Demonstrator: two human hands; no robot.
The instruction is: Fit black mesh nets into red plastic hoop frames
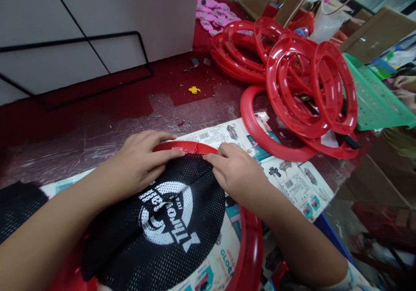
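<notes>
A black mesh fabric disc (208, 195) with white lettering lies over a red plastic ring (251, 243). At the ring's far edge, my left hand (144, 156) pinches the rim and the mesh edge between thumb and fingers. Close to its right, my right hand (232, 165) presses its fingertips together on the same mesh edge and rim. A short stretch of red rim shows between the two hands. The mesh hangs loosely toward me and hides much of the ring's left side.
Red rings (292, 87) are piled at the back right beside a green basket (377, 96). Pink pieces (216, 13) lie farther back, and a yellow piece (194, 90) lies mid-table. Printed card sheets (292, 182) lie underneath. Another person's hands (404, 87) show at the right edge.
</notes>
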